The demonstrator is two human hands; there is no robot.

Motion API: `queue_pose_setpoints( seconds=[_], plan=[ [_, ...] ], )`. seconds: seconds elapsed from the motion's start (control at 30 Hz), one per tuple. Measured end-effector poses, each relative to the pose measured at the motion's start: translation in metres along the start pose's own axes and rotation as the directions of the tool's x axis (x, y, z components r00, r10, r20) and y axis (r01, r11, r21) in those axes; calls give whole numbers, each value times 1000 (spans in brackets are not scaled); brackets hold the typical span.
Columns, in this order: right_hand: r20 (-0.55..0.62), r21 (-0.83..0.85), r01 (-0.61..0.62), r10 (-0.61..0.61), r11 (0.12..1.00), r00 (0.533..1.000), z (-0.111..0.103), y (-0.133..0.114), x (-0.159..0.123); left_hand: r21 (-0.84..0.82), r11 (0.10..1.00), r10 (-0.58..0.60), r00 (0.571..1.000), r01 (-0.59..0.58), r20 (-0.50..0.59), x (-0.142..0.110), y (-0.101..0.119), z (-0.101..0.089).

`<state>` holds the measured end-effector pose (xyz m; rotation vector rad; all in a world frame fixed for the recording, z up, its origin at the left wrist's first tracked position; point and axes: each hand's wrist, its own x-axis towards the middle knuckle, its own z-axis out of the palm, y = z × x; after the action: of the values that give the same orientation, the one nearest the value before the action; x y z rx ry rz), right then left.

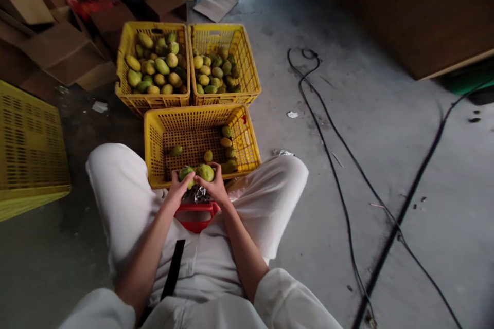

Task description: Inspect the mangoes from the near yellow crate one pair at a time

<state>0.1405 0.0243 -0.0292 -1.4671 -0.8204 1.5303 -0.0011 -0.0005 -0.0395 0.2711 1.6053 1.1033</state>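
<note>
My left hand (pixel 179 185) is closed around a green mango-like fruit (pixel 186 171). Right beside it, my right hand (pixel 216 185) grips a second, yellow-green mango-like fruit (pixel 205 172). Both fruits are side by side, over the near rim of a yellow plastic crate (pixel 154 182) in front of my knees. Inside that crate lie a few loose fruits, one at the left (pixel 176 150) and several along the right side (pixel 226 142). Crumpled silvery foil (pixel 201 195) shows under my hands, above a red plastic piece (pixel 196 225) between my legs.
Behind stand two yellow crates, the left one (pixel 120 82) fuller of fruit than the right one (pixel 252 79). Another yellow crate (pixel 31 139) is at far left. Cardboard boxes (pixel 65 51) are heaped at the back left. Black cables (pixel 409 200) cross the floor on the right.
</note>
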Motion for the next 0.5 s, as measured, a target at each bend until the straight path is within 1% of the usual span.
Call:
queue_pose_setpoints(
  seconds=[0.1,0.23,0.33,0.5],
  plan=[
    [-16,22,-36,37,999,999,-1,2,1,-70,997,-28,998,32,63,2,1,1],
    [-34,63,-112,114,992,993,-4,5,5,-94,992,-77,994,84,78,-1,8,5],
    [-37,37,-116,117,993,992,-6,7,9,-53,994,-92,992,97,92,-6,14,7],
    [-113,-9,-78,76,997,991,-6,11,14,-22,998,-51,993,54,104,-7,16,7]
  ],
)
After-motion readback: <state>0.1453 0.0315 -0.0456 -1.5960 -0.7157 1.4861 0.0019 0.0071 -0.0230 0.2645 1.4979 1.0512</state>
